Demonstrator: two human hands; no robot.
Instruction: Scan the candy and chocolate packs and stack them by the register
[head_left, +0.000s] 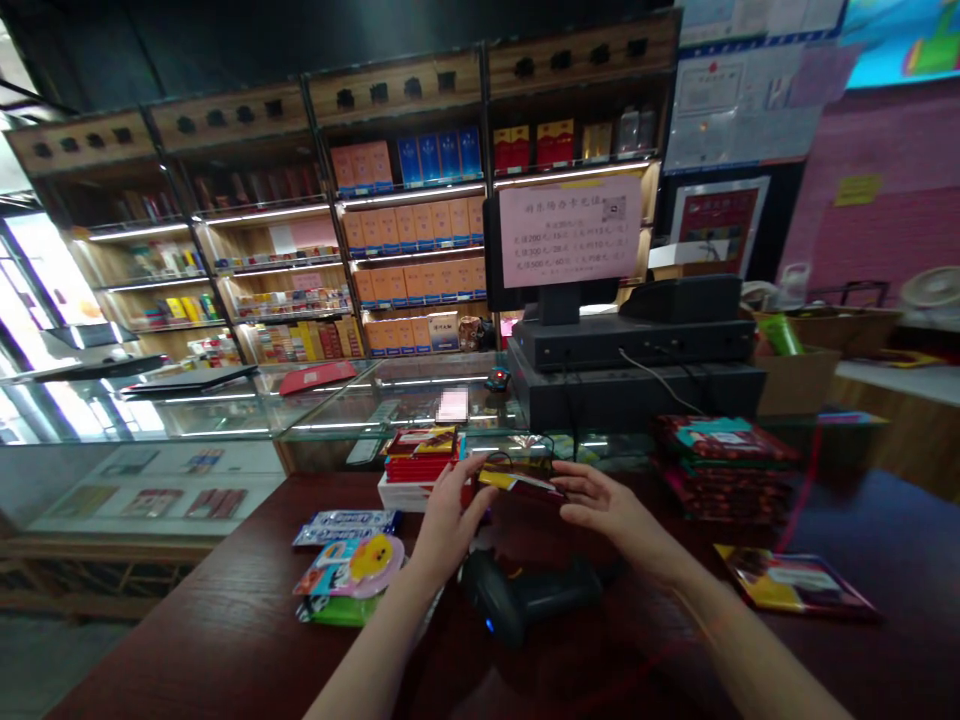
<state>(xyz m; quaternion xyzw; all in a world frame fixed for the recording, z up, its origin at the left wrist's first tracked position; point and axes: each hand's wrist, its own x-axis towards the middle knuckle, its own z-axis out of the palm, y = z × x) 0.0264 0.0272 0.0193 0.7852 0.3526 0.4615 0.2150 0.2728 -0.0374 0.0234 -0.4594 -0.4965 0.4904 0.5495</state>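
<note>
Left hand (448,515), right hand (600,503): fingers closed lightly on ends of flat packet (517,480), lifted off bench (225,640). Scanner (525,598) lies untouched underneath. Stack (421,455) and pile (720,450) wait alongside.

The flat packet (517,479) is dark red with a yellow end, the scanner (525,600) black, the worktop (225,620) dark reddish-brown.

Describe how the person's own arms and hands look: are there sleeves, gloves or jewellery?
Both forearms are bare as far as they show; no sleeve is in view. The left hand and the right hand wear no gloves, and no watch, bracelet or ring can be seen.
</note>
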